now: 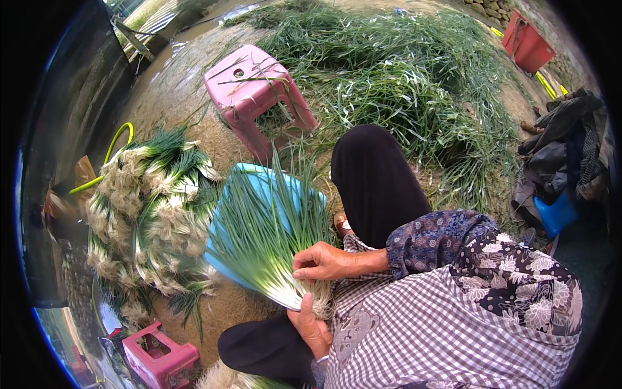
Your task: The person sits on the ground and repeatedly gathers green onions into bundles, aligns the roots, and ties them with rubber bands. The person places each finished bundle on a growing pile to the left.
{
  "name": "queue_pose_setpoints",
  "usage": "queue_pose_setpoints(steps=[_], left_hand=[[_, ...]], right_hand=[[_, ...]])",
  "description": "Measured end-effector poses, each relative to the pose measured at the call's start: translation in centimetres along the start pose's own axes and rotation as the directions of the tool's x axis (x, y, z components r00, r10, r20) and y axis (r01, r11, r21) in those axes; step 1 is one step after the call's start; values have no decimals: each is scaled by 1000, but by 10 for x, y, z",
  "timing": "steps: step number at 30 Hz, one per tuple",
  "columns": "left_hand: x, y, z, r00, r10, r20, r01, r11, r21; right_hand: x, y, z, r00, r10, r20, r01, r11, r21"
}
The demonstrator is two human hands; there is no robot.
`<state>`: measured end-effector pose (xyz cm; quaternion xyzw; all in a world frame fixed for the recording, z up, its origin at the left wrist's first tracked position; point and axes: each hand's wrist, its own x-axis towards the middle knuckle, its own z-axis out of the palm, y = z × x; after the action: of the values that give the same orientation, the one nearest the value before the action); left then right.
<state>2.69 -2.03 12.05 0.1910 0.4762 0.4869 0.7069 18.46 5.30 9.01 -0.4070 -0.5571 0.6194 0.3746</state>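
Note:
A fanned bunch of green onions (pixel 272 248) lies across my lap and over a light-blue plastic surface (pixel 279 189). Its green tops point away from me, and the white stems and pale roots lie towards me. My left hand (pixel 311 326) grips the root end from below, thumb on top. Over the white stems rests my right hand (pixel 323 262), its fingers bent and its thumb close to the forefinger. Whether it pinches a stalk is unclear. A large heap of rooted green onions (pixel 160 219) lies to the left on the ground.
A pink plastic stool (pixel 250 82) with loose leaves stands ahead, and another pink stool (pixel 160 355) is at lower left. Cut green leaves (pixel 388 73) cover the ground beyond my knee. A red bucket (pixel 527 44), a yellow hose (pixel 119 141) and dark cloth (pixel 563 141) lie farther out.

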Motion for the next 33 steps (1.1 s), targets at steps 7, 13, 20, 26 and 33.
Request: queue_pose_setpoints(steps=[7, 13, 20, 26, 33], left_hand=[[8, -13, -33, 999, -28, 25, 27, 1000, 15], [3, -8, -9, 991, -43, -129, 42, 999, -15], [11, -19, -18, 994, -18, -110, 19, 1000, 11], [5, -17, -18, 990, -10, -144, 3, 999, -49], [6, -20, -19, 993, -20, -115, 10, 996, -84]], right_hand=[[-29, -50, -8, 878, -2, 479, -253, 847, 468], [-9, -101, -75, 857, -195, -476, 507, 483, 714], [45, -12, -1, 948, -305, 93, 319, 919, -231], [29, -3, -1, 945, -283, 163, 307, 598, -740], [48, -4, 10, 919, -394, -10, 326, 776, -540]])
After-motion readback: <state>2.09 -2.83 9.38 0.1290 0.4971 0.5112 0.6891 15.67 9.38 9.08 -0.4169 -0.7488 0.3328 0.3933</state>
